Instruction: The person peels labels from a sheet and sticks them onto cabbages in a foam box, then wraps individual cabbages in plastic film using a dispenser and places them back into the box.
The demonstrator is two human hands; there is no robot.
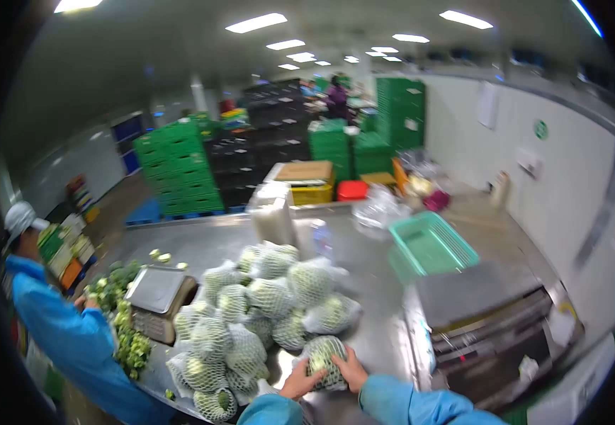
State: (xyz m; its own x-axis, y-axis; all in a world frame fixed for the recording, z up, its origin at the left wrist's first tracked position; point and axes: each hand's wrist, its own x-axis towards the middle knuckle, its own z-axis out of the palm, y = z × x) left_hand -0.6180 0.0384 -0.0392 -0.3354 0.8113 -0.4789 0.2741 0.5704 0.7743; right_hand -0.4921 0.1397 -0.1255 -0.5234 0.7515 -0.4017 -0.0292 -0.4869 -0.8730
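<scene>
A round pale-green vegetable in a white foam net [325, 360] is between my two hands at the near edge of the metal table [378, 312]; its exact kind is hard to make out. My left hand [300, 381] presses on its left side with curled fingers. On its right side, my right hand [351, 370] grips it, thumb and fingers against the net. Directly beyond and to the left lies a heap of similar netted vegetables [271, 297], stacked on one another. Blue sleeves cover both my forearms.
A scale [157, 297] stands left of the heap, beside broccoli pieces [132, 347]. A co-worker in blue [59, 326] works there. Behind are a bottle [322, 239] and a stack of clear packaging [272, 216]. A green basket [435, 244] and a machine [488, 333] are right.
</scene>
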